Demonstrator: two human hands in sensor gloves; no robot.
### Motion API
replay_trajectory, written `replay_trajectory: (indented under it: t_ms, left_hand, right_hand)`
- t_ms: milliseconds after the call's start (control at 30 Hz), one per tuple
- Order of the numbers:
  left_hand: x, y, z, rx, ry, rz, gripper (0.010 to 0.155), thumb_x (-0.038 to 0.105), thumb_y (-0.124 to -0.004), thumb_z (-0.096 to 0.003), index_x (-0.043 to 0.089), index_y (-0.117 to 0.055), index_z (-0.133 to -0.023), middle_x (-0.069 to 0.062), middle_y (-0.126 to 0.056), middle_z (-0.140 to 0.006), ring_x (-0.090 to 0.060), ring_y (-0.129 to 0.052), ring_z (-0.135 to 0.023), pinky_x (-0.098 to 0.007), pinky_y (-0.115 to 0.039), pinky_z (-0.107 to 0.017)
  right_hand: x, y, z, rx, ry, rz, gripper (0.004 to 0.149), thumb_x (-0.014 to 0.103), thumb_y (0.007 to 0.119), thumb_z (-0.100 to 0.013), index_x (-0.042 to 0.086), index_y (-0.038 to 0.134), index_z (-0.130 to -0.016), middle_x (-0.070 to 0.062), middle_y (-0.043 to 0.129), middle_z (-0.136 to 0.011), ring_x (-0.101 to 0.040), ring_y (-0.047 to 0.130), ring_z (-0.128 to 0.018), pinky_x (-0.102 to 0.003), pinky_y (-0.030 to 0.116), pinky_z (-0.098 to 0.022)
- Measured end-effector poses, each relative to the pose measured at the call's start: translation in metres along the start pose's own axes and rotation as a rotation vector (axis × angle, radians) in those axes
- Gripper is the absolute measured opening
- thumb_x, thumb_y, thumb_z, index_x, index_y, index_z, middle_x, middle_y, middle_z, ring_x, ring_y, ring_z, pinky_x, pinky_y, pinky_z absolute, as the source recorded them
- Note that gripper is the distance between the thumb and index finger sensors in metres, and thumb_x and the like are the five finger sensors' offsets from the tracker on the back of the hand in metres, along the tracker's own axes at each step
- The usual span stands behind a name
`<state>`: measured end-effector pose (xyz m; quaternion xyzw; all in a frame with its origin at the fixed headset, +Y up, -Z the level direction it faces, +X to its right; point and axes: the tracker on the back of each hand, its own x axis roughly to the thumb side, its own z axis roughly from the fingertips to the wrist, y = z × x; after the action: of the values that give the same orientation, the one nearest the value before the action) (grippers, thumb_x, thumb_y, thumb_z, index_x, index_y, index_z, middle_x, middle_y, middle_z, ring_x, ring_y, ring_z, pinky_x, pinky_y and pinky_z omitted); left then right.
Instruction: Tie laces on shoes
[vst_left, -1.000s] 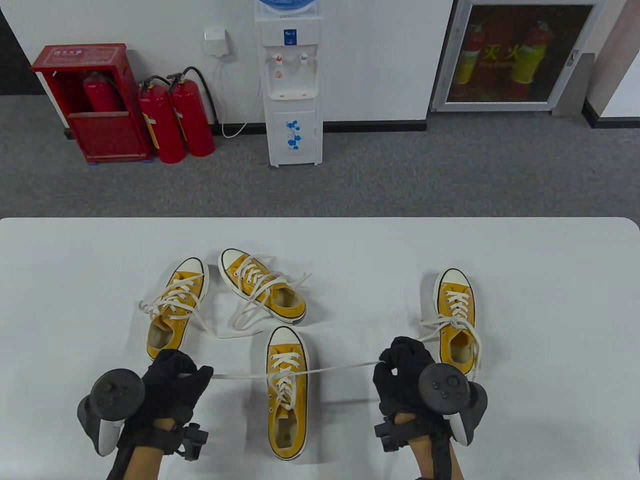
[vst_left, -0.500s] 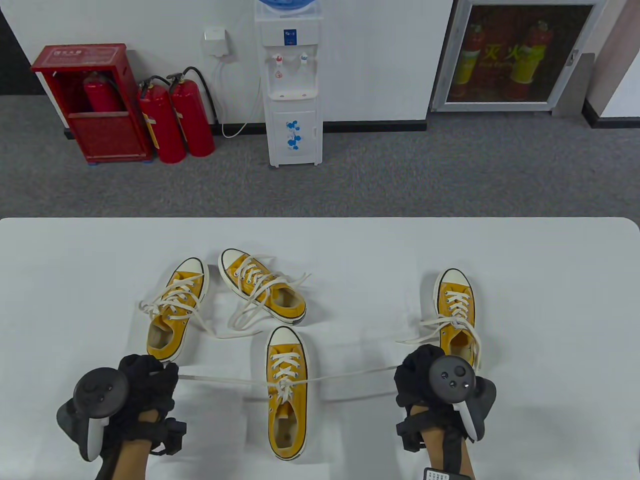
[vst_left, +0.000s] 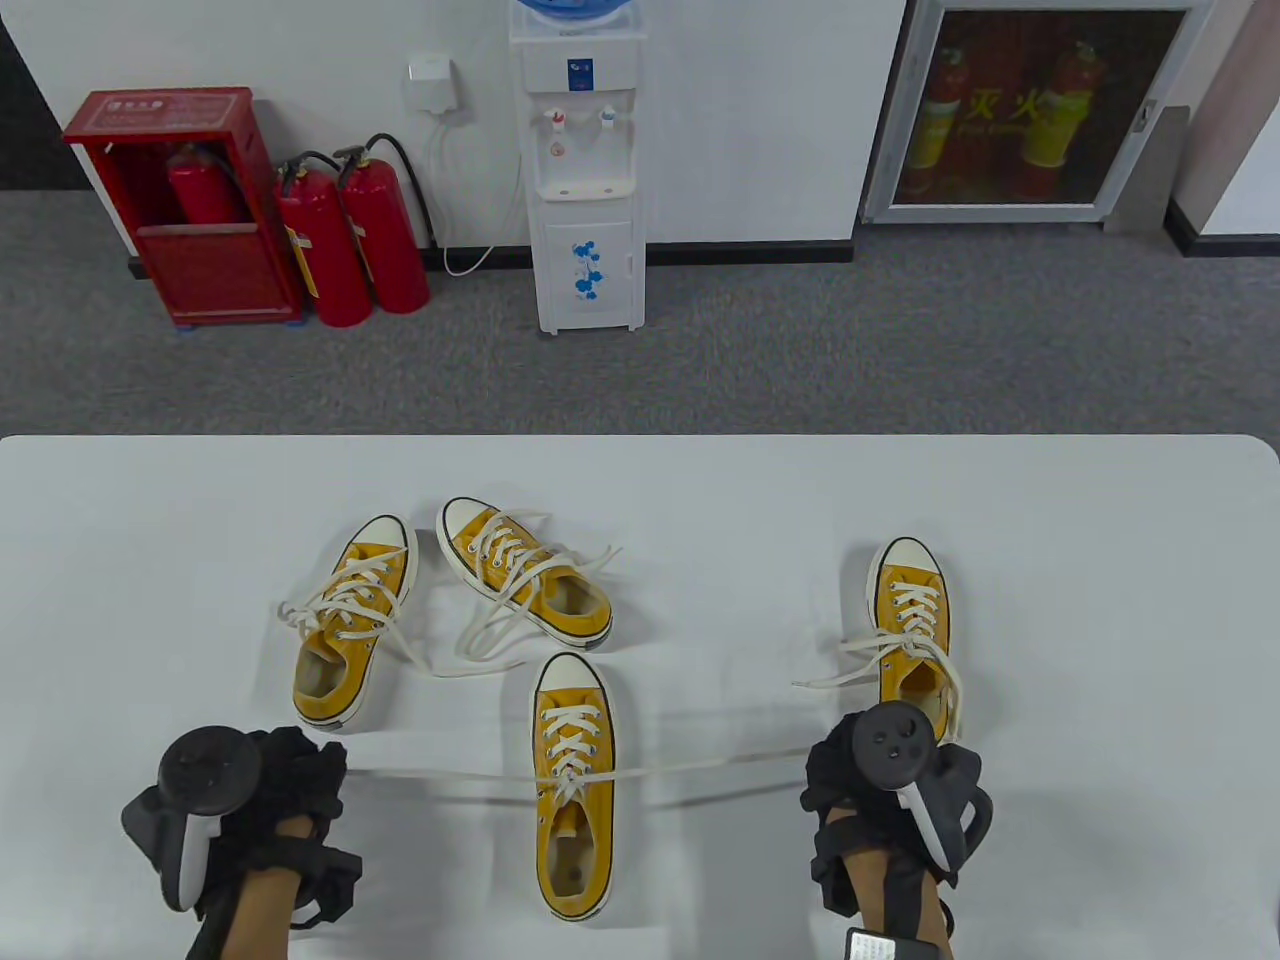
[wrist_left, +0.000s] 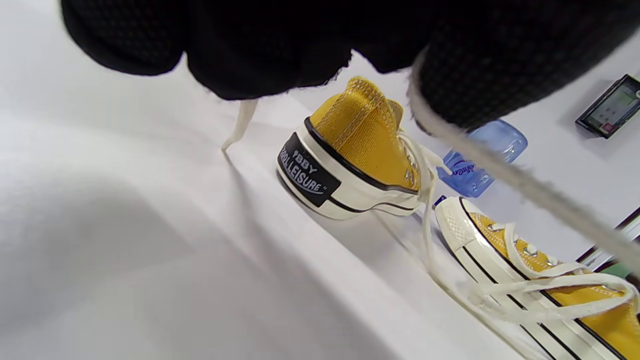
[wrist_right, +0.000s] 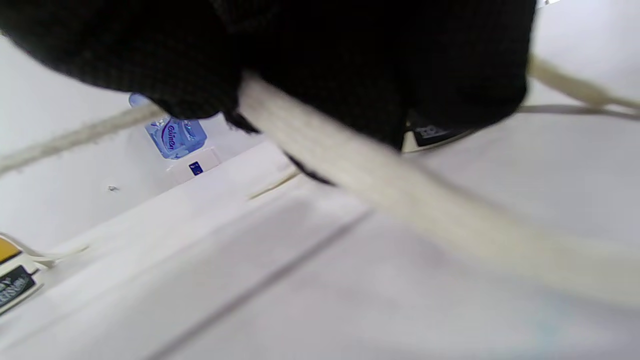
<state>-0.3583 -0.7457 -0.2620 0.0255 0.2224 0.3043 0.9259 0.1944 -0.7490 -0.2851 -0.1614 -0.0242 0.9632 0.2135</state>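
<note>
A yellow sneaker (vst_left: 572, 790) lies toe-away at the table's front centre, its white lace (vst_left: 700, 764) pulled taut to both sides across the eyelets. My left hand (vst_left: 290, 785) grips the left lace end (vst_left: 440, 775) at the front left. My right hand (vst_left: 845, 775) grips the right lace end at the front right. In the left wrist view the lace (wrist_left: 500, 175) runs out from under my curled fingers (wrist_left: 475, 65). The right wrist view shows the lace (wrist_right: 390, 200) stretched from my closed fingers (wrist_right: 350, 65).
Three other yellow sneakers lie on the white table (vst_left: 1100, 560): one (vst_left: 350, 625) at the left, one (vst_left: 525, 570) angled beside it, one (vst_left: 912, 640) just beyond my right hand. Their loose laces (vst_left: 480, 650) trail over the table. A phone (vst_left: 880, 945) shows at the bottom edge.
Both hands have drawn apart and toward the front edge, pulling the lace ends outward. The crossing on the centre sneaker has tightened down.
</note>
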Motion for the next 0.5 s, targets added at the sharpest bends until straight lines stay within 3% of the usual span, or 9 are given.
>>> replay_trajectory:
  t_ms: [233,367,500]
  left_hand:
    - [0.002,0.001,0.001,0.032,-0.016,0.019,0.029,0.054,-0.09,-0.0426,0.028,-0.089,-0.055,-0.005,-0.086,-0.078,-0.025,-0.094,-0.051,-0.057,-0.077,-0.052]
    - [0.008,0.002,0.006,0.05,-0.06,0.071,0.032,0.056,-0.087,-0.043,0.028,-0.09,-0.058,-0.005,-0.087,-0.077,-0.025,-0.094,-0.051,-0.057,-0.078,-0.052]
    - [0.014,0.003,0.01,0.06,-0.106,0.148,0.034,0.059,-0.084,-0.0433,0.028,-0.091,-0.055,-0.004,-0.09,-0.074,-0.024,-0.096,-0.047,-0.056,-0.079,-0.05]
  right_hand:
    - [0.002,0.005,0.0,0.036,-0.014,-0.03,0.042,0.038,0.085,-0.044,0.015,0.087,-0.079,-0.012,0.073,-0.095,-0.017,0.099,-0.048,-0.043,0.083,-0.04]
    - [0.012,-0.002,0.007,-0.053,-0.067,-0.019,0.05,0.033,0.082,-0.045,0.016,0.08,-0.091,-0.012,0.067,-0.1,-0.021,0.096,-0.055,-0.046,0.079,-0.045]
    - [0.029,-0.009,0.019,-0.163,-0.16,-0.034,0.052,0.031,0.08,-0.045,0.016,0.075,-0.095,-0.012,0.063,-0.102,-0.027,0.091,-0.068,-0.052,0.073,-0.053]
